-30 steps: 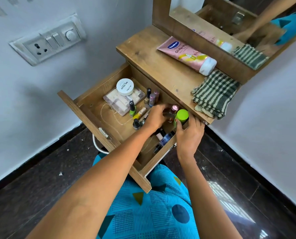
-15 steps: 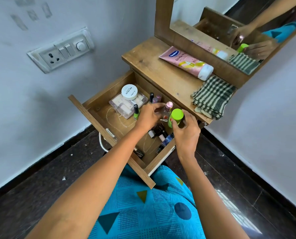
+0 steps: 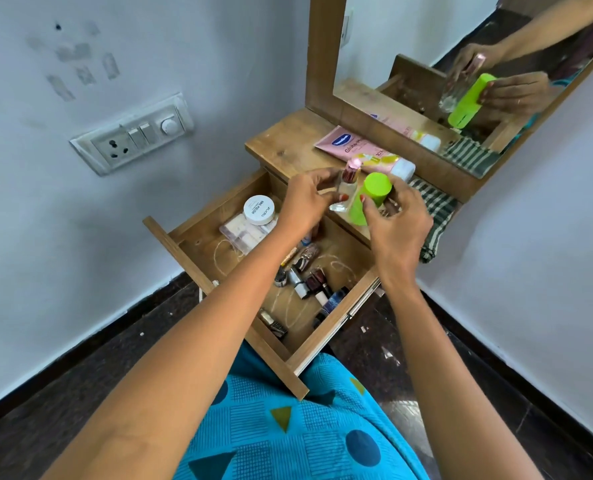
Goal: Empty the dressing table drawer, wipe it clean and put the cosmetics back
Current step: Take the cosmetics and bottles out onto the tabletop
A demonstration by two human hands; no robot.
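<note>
The wooden drawer [image 3: 198, 261] of the dressing table stands pulled out. Inside lie a white round jar [image 3: 258, 210], a clear flat case [image 3: 241, 235] under it, and several small nail polish bottles [image 3: 305, 278]. My left hand [image 3: 307, 199] grips a small clear glass bottle with a pink cap [image 3: 347, 181], lifted above the drawer's back edge. My right hand [image 3: 397, 216] holds a lime green bottle [image 3: 369, 197] just beside it. Both bottles hover over the front of the table top [image 3: 288, 147].
A pink lotion tube [image 3: 354, 148] and a folded green checked cloth [image 3: 433, 206] lie on the table top, below the mirror [image 3: 426, 64]. A switch plate [image 3: 132, 133] is on the wall at left. My blue-clad lap sits under the drawer's front.
Both hands have risen out of the drawer, carrying the glass bottle and the green bottle up toward the table top.
</note>
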